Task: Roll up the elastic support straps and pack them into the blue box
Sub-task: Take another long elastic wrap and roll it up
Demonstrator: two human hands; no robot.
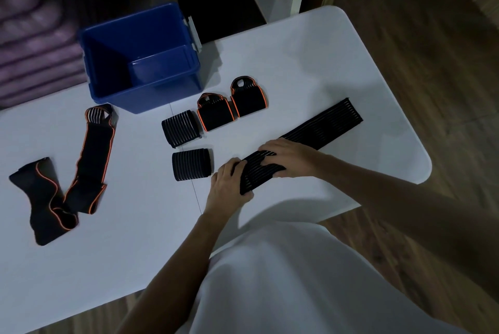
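Both hands on striped strap (305,136) | left hand (229,185) grips roll end | right hand (291,157) presses

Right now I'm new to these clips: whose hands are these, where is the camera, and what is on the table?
No machine here: a person wears one camera on the head, looking down. The left hand grips the rolled end of a long ribbed strap; the right hand presses on it. On the white table lie four rolled straps, two ribbed and two orange-edged, plus two unrolled orange-edged straps. The blue box looks empty.
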